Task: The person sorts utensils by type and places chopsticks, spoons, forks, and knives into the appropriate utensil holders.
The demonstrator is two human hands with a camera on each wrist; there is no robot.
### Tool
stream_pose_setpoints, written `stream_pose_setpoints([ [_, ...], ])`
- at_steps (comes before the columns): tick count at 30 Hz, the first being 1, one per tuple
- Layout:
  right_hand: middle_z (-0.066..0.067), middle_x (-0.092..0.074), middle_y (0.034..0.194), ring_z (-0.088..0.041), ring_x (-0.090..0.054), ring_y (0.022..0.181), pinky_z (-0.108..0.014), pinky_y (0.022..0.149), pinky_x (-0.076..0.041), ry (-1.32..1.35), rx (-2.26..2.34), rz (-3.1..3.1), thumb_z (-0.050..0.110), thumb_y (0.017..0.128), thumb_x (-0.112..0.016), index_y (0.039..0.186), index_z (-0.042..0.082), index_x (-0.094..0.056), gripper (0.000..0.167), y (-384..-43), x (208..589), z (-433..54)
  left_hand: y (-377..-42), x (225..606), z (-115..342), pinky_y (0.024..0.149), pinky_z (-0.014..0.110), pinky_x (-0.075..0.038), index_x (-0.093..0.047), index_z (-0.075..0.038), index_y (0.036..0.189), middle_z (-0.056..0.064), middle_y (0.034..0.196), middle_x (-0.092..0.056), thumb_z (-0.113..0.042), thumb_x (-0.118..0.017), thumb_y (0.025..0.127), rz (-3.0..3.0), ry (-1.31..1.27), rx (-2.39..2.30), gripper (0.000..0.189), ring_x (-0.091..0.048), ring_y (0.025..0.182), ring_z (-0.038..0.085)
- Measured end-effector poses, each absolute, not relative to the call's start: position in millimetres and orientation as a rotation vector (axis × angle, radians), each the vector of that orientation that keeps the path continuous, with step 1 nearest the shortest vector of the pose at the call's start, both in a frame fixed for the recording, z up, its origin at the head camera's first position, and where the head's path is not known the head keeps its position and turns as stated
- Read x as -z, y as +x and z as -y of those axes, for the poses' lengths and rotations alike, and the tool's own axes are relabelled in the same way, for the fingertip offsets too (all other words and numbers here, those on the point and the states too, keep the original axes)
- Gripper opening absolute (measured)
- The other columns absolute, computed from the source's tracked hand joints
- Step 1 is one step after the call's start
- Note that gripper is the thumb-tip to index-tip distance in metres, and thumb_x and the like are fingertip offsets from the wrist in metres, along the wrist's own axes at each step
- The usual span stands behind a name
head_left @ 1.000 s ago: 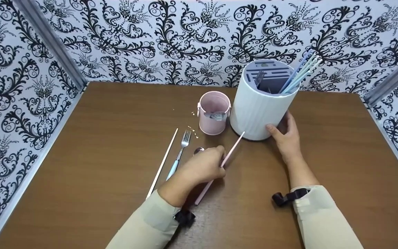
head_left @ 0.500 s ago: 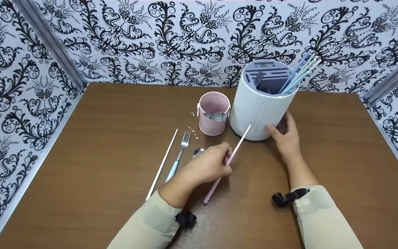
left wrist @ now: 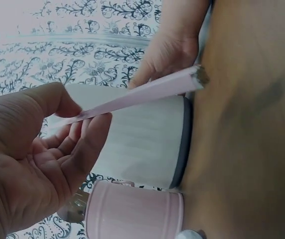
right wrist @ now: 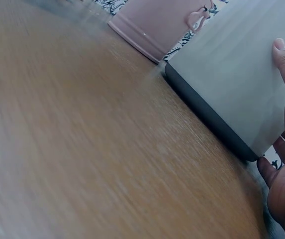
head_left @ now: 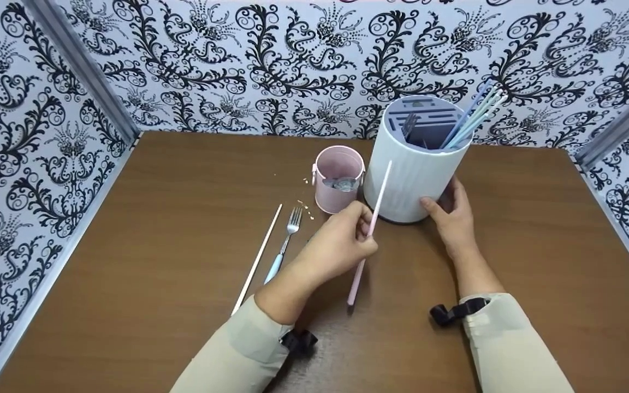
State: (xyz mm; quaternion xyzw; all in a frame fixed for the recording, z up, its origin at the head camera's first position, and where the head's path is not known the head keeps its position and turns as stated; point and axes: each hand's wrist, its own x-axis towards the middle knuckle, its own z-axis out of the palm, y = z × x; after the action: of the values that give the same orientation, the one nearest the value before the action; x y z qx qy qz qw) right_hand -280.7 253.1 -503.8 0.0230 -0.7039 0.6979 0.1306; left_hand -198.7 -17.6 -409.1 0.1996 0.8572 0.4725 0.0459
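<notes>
My left hand [head_left: 337, 243] pinches a pink chopstick [head_left: 381, 196] between thumb and fingers. The stick slants upward, its thin tip overlapping the front of a white utensil holder [head_left: 410, 183] in the head view. In the left wrist view the chopstick's thick end [left wrist: 194, 79] points towards the table. My right hand [head_left: 454, 225] grips the holder low on its right side, thumb in front and fingers behind. Out of the holder's blue slotted top rise several blue and mint chopsticks [head_left: 470, 123] and a fork head [head_left: 410, 124].
A pink cup [head_left: 332, 199] with something silvery inside stands left of the holder. On the brown table [head_left: 156, 234] lie a pale chopstick [head_left: 258, 256] and a blue-handled fork [head_left: 274, 267]. Small pale crumbs [head_left: 307, 208] are scattered near the cup. Patterned walls [head_left: 221, 65] enclose the table.
My left hand has moved up and to the right, raising the pink chopstick, which now stands steeper. The spoon seen beside the hand is now covered by it. My right hand stays on the holder.
</notes>
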Motion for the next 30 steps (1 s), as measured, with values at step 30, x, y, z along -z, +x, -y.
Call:
stream_pose_setpoints([
  [30,-0.016,-0.04,0.162,-0.029,-0.04,0.149,-0.046,0.128,-0.029,0.095,-2.017,2.032,0.005,0.092,-0.073,0.162,0.004,-0.03,0.081,-283,507,-254,-224,344,-19,0.081,0.027,-0.06,-0.052,-0.003,0.111,0.008,0.1,-0.061,0.003,-0.063,0.091,-2.479,0.552,-2.278,0.024,-0.061,0.089,0.012],
])
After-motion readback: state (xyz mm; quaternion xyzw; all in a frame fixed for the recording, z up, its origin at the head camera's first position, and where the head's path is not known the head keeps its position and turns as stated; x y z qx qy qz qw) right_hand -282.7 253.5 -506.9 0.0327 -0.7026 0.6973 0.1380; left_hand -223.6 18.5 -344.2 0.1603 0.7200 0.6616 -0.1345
